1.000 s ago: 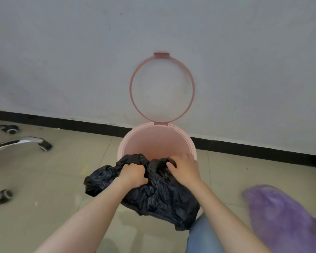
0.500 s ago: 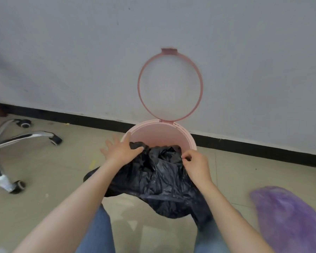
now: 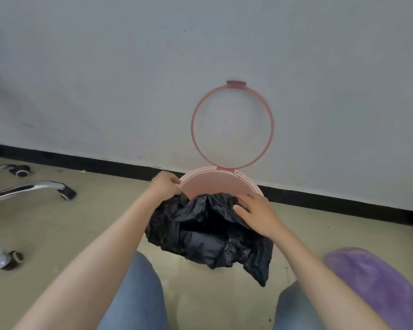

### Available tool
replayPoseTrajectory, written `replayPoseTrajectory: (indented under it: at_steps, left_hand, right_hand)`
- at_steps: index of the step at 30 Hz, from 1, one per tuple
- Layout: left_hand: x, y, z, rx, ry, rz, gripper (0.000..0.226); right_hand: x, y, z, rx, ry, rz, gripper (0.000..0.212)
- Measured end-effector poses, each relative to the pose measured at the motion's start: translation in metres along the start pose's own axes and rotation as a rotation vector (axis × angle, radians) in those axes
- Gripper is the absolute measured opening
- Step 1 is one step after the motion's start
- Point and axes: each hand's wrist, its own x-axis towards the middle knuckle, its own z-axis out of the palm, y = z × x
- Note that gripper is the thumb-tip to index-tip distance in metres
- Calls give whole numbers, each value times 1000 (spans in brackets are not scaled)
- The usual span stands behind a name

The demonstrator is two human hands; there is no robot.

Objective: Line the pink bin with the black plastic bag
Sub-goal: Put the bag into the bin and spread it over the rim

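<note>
bag (image 3: 208, 232): draped over the bin's (image 3: 212, 184) front rim
left hand (image 3: 165, 186): fingers pinching bag edge at bin's left rim
right hand (image 3: 256, 214): fingers spread flat on bag, bin's right side

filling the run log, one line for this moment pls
step: lining | left hand: at pink bin rim | right hand: on black bag | bag: mostly outside

No readable text, labels, brand marks, numbers or signs appear anywhere in this view. The pink bin (image 3: 215, 184), its raised ring (image 3: 232, 125), the black plastic bag (image 3: 208, 232), the wall (image 3: 129, 67) and the floor (image 3: 93, 222) all show plain, unmarked surfaces.
</note>
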Motion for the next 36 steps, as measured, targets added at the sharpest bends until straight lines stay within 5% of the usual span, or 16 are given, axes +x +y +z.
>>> replayPoseTrajectory:
  at_steps: [2, 5, 8, 11, 13, 16, 18, 20, 21, 24, 27, 29, 33, 36]
  left_hand:
    - [7, 10, 5, -296, 119, 21, 35]
    - [9, 8, 19, -501, 78, 58, 41]
    - [11, -23, 36, -24, -145, 94, 47]
    - [1, -48, 41, 546, -28, 146, 53]
    - [-4, -56, 40, 410, 30, 50, 74]
    - [-5, -62, 36, -136, -154, -180, 99]
    - [-6, -66, 35, -203, -181, -198, 74]
    - [-10, -63, 28, 38, -147, -112, 19]
    - [-10, -60, 25, 165, -126, -86, 11]
    - [-3, -43, 11, 273, 64, 12, 22]
    - [-4, -5, 9, -94, 285, 142, 33]
    - [-7, 6, 26, -128, 313, 244, 41]
    - [9, -29, 74, 713, -222, 276, 71]
    - [16, -35, 77, 631, -242, 228, 77]
  right_hand:
    - [-22, 4, -6, -54, -126, -8, 75]
    - [-55, 4, 2, -240, -300, -5, 87]
    - [-61, 4, 18, -419, -319, 14, 74]
    - [-47, 2, 14, -280, -326, 22, 45]
    - [-35, -5, 0, -187, -316, 26, 26]
    - [-18, -19, -24, -13, -76, 138, 17]
    - [-8, -29, -27, 168, 235, 198, 15]
    - [-5, -41, -16, 271, 447, 212, 22]
    - [-5, -46, -6, 268, 453, 196, 29]
    - [-7, -44, 25, -7, 215, 17, 50]
    - [-4, -27, 43, -413, -48, -126, 54]
    - [1, -21, 42, -494, -171, -83, 45]
    - [9, -7, 37, -459, -346, -6, 36]
    - [12, 4, 38, -103, -212, 102, 41]
